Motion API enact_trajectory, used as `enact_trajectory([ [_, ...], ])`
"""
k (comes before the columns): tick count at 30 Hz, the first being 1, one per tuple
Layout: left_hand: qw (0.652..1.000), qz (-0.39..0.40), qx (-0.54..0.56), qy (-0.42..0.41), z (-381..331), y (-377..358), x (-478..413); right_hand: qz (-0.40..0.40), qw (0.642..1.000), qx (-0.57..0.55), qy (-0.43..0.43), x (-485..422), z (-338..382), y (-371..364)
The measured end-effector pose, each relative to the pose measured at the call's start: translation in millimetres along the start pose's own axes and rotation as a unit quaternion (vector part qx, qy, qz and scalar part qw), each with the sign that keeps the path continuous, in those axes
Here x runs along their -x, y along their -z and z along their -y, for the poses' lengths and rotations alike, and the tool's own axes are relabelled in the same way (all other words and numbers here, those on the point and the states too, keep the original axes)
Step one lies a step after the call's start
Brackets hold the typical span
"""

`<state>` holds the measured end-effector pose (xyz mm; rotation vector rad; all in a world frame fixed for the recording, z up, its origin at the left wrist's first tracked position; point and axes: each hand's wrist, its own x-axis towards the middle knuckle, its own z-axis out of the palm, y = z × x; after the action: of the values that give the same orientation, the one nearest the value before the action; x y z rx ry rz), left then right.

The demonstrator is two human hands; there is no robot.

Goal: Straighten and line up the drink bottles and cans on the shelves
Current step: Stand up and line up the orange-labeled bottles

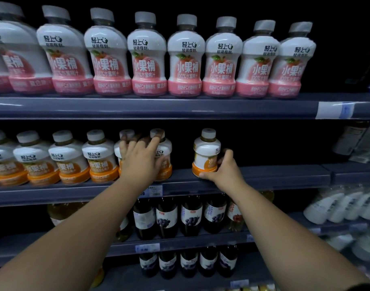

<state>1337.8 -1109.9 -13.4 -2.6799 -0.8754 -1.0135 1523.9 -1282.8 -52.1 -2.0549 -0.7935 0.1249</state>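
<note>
White price label (334,110) upper right, blue-white price tag (153,191) centre, blurred tag (147,247) below

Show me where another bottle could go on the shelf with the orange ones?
Two bare patches on the middle shelf: a gap between the orange row and the lone orange bottle, and a long stretch right of that bottle. The orange row is packed tight, and so are the pink bottles above.

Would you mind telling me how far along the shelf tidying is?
Done: the pink bottles on the top shelf stand in an even row. In hand: the right hand grips a stray orange bottle, label turned sideways; the left hand rests on the orange row. Left: closing the gap between them.
</note>
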Motion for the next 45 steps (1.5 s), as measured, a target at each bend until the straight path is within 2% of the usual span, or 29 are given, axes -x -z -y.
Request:
enact_trajectory([
  [5, 0.997, -0.023, 0.063, 0.033, 1.6, 1.8, 2.5, 0.034, 0.999, -0.015, -0.021, 3.1, 3.9, -5.4],
  [9, 0.997, -0.024, 0.067, 0.015, 2.5, 0.8, 4.9, 0.031, 0.999, -0.005, -0.007, -0.8, 9.9, -8.2],
  [21, 0.995, -0.018, 0.101, -0.01, 11.7, 3.7, 6.6, 0.116, 0.992, 0.023, 0.036, -7.0, 26.5, -33.5],
  [26, 0.995, 0.006, 0.093, -0.027, 14.5, 4.7, 10.2, 0.154, 0.988, 0.02, 0.023, -4.5, 36.2, -36.8],
  [28, 0.996, 0.028, 0.068, -0.048, 16.5, 5.1, 13.3, 0.141, 0.99, 0.02, 0.005, -2.0, 35.8, -39.1],
  [33, 0.992, 0.046, 0.015, -0.115, 29.6, 12.5, 18.9, 0.049, 0.999, -0.01, 0.004, 12.2, 41.9, -53.6],
  [38, 0.984, 0.09, -0.029, -0.152, 54.5, 21.0, 35.5, 0.013, 1.0, -0.015, -0.009, 23.9, 50.0, -68.9],
  [45, 0.977, 0.109, 0.005, -0.183, 112.5, 41.3, 46.7, -0.036, 0.998, -0.015, -0.054, 59.1, 85.1, -91.5],
])
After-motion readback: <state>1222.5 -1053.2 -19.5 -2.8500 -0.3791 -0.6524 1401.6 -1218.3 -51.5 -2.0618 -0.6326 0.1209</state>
